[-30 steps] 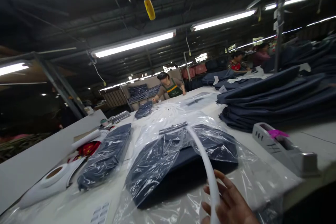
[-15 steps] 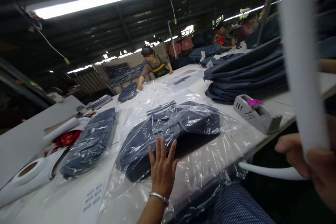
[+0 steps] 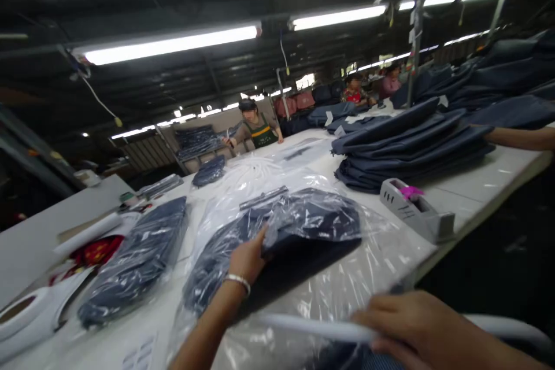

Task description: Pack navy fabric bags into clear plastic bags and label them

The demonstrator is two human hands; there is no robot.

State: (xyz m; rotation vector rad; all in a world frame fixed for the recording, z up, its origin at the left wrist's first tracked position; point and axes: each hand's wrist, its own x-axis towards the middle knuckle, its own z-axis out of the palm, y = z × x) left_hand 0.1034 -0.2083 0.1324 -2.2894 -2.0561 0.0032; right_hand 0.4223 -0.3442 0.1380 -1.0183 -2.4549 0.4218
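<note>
A dark blue folded fabric article (image 3: pixel 312 254), perhaps a bag, lies partly inside a clear plastic bag (image 3: pixel 321 214) on the table before me. My left hand (image 3: pixel 249 257), with a silver bracelet at the wrist, is closed on the edge of the plastic near the bag's mouth. My right hand (image 3: pixel 411 324) is wrapped round a white flexible tube (image 3: pixel 321 326). One end of the tube points left across the front of the plastic bag; the other part curves away behind my right hand.
A plastic-wrapped blue bundle (image 3: pixel 139 260) lies to the left, beside a white roll (image 3: pixel 19 312). To the right stand a grey tape dispenser (image 3: pixel 418 214) and a stack of dark blue pieces (image 3: pixel 399 150). A co-worker (image 3: pixel 260 127) stands across the white table (image 3: pixel 468 196).
My left hand has gone from lying spread on the blue article to gripping the plastic. My right hand has brought the white tube down and left, from upright to nearly level.
</note>
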